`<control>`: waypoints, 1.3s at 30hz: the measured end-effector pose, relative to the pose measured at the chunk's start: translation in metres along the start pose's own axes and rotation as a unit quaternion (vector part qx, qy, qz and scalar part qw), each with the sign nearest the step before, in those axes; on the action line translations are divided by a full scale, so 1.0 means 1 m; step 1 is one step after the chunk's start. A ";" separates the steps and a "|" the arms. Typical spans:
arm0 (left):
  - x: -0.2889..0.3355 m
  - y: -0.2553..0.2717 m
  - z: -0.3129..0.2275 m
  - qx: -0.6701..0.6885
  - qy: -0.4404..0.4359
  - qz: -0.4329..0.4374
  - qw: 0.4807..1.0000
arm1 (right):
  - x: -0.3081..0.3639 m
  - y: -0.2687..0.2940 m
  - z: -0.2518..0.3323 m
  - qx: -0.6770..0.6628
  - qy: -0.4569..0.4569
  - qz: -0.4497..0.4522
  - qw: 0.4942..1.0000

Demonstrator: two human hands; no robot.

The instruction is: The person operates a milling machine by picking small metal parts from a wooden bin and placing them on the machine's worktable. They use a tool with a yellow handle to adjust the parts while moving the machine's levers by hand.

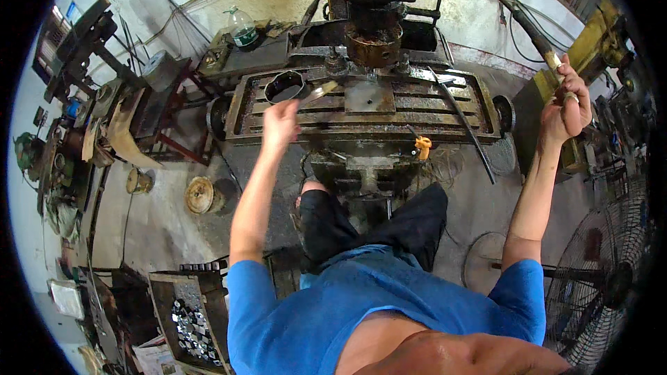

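Note:
My left hand [281, 123] is closed round a small brush [321, 91], whose pale bristles point right over the slotted machine table [333, 123]. Just beyond that hand stands a dark round bowl [285, 86] with dark contents. To the right of the brush, a flat square metal plate [370, 97] with a dark spot in its middle lies under the machine's spindle head [374, 44]. Out at the right, my right hand [567, 105] is raised and wrapped round the pale end of a long lever [533, 35] that runs up to the machine.
A long metal bar [464, 125] leans across the table's right side, and an orange fitting [422, 147] sits at its front. A caged fan [603, 274] stands at lower right. At lower left is a box of small metal pieces [194, 330]; a bucket [201, 196] stands on the floor.

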State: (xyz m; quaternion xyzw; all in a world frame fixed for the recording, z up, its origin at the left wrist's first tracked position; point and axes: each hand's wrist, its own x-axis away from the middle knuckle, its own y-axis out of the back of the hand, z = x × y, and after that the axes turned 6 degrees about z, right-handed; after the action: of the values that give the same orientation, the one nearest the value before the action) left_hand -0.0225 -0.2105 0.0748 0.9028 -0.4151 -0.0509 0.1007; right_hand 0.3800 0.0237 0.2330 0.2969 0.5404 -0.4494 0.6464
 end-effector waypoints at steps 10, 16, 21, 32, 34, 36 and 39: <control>-0.096 -0.130 0.035 -0.084 -0.118 -0.085 0.986 | -0.001 0.000 0.004 0.010 0.005 0.018 1.000; -0.098 -0.141 0.055 -0.061 -0.116 -0.073 0.989 | 0.008 -0.003 0.002 -0.011 -0.001 -0.001 1.000; -0.092 -0.132 0.062 -0.058 -0.109 -0.057 0.991 | 0.018 -0.001 -0.001 -0.036 -0.005 0.008 0.999; -0.042 -0.043 0.045 -0.115 -0.127 -0.025 0.985 | 0.033 -0.004 0.000 -0.002 -0.031 0.010 0.999; -0.041 -0.014 0.051 -0.147 -0.156 -0.060 0.975 | 0.038 -0.002 -0.003 -0.032 -0.031 -0.006 0.999; -0.039 0.005 0.037 -0.230 -0.171 -0.107 0.952 | 0.040 -0.002 -0.001 -0.030 -0.030 -0.016 0.999; -0.052 0.028 0.038 -0.342 -0.190 -0.171 0.904 | 0.047 -0.001 -0.008 -0.022 -0.026 0.017 0.999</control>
State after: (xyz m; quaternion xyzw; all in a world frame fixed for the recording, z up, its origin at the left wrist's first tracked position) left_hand -0.0836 -0.1944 0.0449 0.8433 -0.2224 -0.3766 0.3123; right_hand 0.3762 0.0179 0.1861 0.2798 0.5282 -0.4338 0.6742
